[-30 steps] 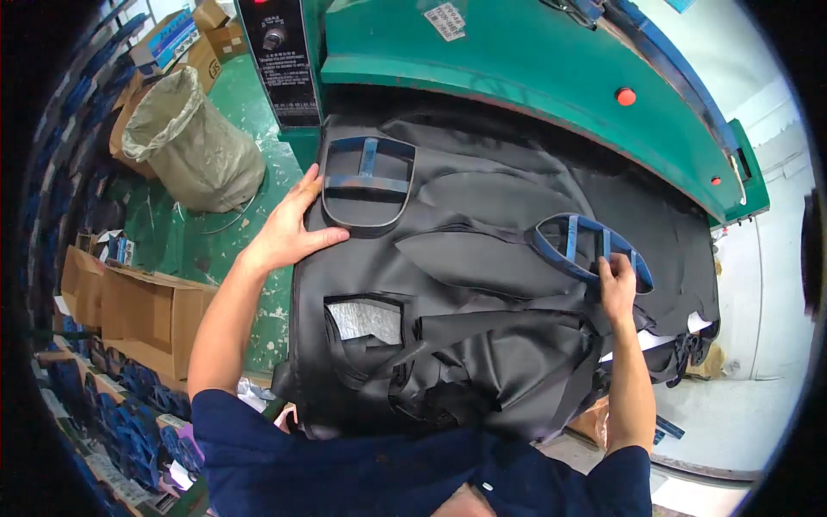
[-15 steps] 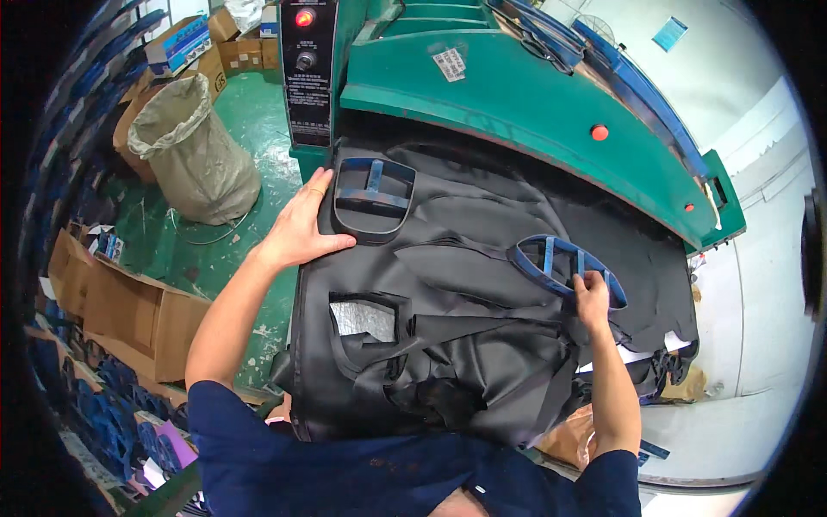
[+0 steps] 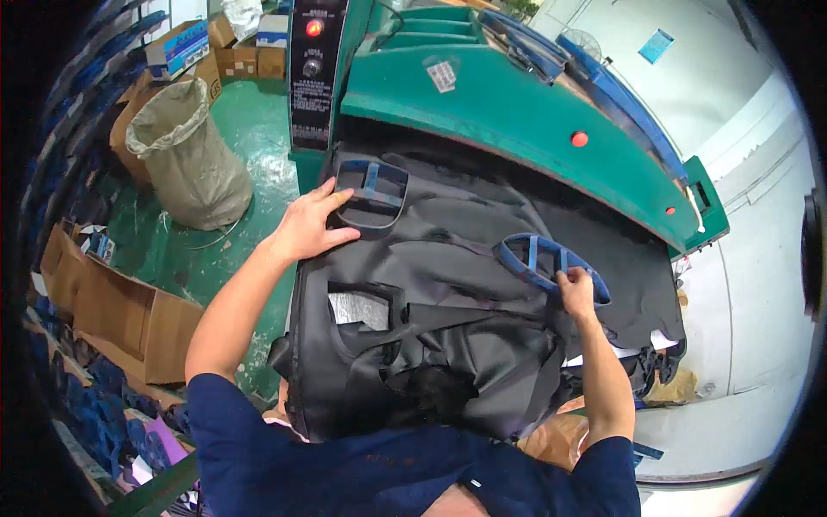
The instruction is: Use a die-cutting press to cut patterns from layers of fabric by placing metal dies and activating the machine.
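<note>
On worktop under green press: left hand flat by blue frame, right hand pinching second frame on black sheet; could slip askew.

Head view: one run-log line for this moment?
left hand: flat beside left blue cutting die | right hand: gripping right blue cutting die | both dies on black sheet

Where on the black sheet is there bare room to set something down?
Bare black sheet lies between the left blue frame die under the left hand and the right blue frame die held by the right hand. The near edge is crowded with cut holes and hanging strips.
</note>
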Action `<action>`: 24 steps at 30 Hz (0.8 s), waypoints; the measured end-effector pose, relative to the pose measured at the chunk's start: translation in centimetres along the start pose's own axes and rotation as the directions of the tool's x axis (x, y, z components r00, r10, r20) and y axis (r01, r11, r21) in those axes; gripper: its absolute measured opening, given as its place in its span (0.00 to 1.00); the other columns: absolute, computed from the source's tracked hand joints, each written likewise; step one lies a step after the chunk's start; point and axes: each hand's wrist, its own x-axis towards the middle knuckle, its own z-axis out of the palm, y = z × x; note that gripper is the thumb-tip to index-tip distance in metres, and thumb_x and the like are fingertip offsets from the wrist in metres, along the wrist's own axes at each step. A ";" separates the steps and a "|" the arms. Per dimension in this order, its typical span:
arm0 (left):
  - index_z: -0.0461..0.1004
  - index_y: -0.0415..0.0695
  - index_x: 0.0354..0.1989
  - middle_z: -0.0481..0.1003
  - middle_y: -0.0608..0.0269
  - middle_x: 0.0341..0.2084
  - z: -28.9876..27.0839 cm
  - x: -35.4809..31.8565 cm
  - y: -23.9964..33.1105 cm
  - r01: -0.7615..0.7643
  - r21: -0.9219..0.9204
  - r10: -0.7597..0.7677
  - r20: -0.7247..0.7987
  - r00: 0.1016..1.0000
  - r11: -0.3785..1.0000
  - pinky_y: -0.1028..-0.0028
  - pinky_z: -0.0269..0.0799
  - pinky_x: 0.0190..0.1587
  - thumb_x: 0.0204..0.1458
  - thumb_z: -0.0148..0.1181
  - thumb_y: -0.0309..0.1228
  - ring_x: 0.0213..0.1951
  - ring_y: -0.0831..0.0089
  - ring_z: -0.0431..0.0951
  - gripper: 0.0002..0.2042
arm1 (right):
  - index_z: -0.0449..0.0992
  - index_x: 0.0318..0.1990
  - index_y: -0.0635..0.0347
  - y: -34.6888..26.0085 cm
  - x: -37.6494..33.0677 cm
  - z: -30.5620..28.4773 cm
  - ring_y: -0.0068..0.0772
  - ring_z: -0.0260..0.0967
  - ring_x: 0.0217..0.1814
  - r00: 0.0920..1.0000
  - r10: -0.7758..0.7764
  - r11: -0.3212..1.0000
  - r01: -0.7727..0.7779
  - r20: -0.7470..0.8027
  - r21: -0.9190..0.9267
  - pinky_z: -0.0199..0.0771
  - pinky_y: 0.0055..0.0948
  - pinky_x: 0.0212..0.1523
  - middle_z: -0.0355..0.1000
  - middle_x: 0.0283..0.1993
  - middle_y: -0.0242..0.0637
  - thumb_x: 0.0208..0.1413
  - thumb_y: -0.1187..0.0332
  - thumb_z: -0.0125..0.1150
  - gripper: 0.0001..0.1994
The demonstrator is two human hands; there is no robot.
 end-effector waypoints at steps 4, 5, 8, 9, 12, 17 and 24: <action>0.69 0.41 0.62 0.59 0.29 0.64 -0.8 -0.3 0.5 -0.053 0.046 0.052 0.035 0.998 0.998 0.55 0.60 0.66 0.40 0.73 0.50 0.64 0.40 0.64 0.41 | 0.77 0.39 0.70 -1.2 -0.5 -0.4 0.40 0.77 0.35 0.994 -0.105 0.994 0.104 -0.033 -0.018 0.76 0.36 0.39 0.78 0.31 0.47 0.54 0.62 0.67 0.17; 0.65 0.40 0.65 0.58 0.30 0.65 -1.4 -0.3 1.7 -0.086 0.072 0.083 0.045 0.996 0.994 0.55 0.59 0.67 0.40 0.73 0.50 0.65 0.40 0.63 0.44 | 0.77 0.39 0.69 -3.3 -1.3 -1.2 0.37 0.76 0.34 0.993 -0.119 0.992 0.118 -0.014 -0.052 0.76 0.35 0.38 0.78 0.31 0.46 0.53 0.62 0.68 0.16; 0.61 0.39 0.67 0.58 0.37 0.67 -2.6 1.1 7.5 -0.346 0.028 0.347 -0.052 0.937 0.938 0.55 0.59 0.66 0.39 0.75 0.48 0.65 0.43 0.63 0.47 | 0.77 0.39 0.67 -5.7 -1.9 -3.7 0.35 0.75 0.32 0.981 -0.193 0.981 0.193 0.000 0.024 0.75 0.34 0.36 0.77 0.30 0.43 0.53 0.63 0.68 0.15; 0.61 0.39 0.67 0.59 0.38 0.66 -2.8 1.4 10.0 -0.418 0.003 0.418 -0.057 0.907 0.908 0.55 0.59 0.67 0.37 0.75 0.48 0.65 0.44 0.62 0.48 | 0.77 0.40 0.65 -8.0 -2.4 -4.7 0.34 0.74 0.31 0.962 -0.272 0.962 0.271 0.029 0.038 0.74 0.34 0.35 0.76 0.29 0.42 0.53 0.63 0.68 0.14; 0.61 0.42 0.67 0.59 0.41 0.66 -2.3 2.5 17.2 -0.595 -0.092 0.600 0.029 0.800 0.798 0.49 0.57 0.66 0.38 0.74 0.47 0.67 0.45 0.60 0.46 | 0.77 0.41 0.63 -11.9 -3.1 -6.0 0.30 0.70 0.29 0.902 -0.427 0.903 0.422 0.063 0.088 0.71 0.32 0.32 0.74 0.28 0.38 0.54 0.65 0.68 0.13; 0.64 0.41 0.65 0.61 0.41 0.65 2.1 2.6 21.9 -0.596 -0.125 0.605 0.054 0.794 0.793 0.44 0.56 0.65 0.40 0.72 0.46 0.67 0.46 0.60 0.42 | 0.76 0.40 0.61 -18.5 -4.4 -8.2 0.44 0.70 0.35 0.634 -0.767 0.630 0.773 0.096 -0.069 0.68 0.40 0.43 0.73 0.31 0.40 0.48 0.68 0.70 0.13; 0.76 0.42 0.41 0.74 0.56 0.40 3.9 4.7 25.3 -0.512 0.007 0.489 -0.309 0.816 0.859 0.49 0.64 0.55 0.36 0.69 0.33 0.48 0.55 0.74 0.20 | 0.76 0.42 0.61 -23.2 -2.2 -12.0 0.48 0.70 0.42 0.348 -0.937 0.349 0.915 -0.041 -0.203 0.63 0.48 0.61 0.73 0.35 0.43 0.45 0.72 0.68 0.14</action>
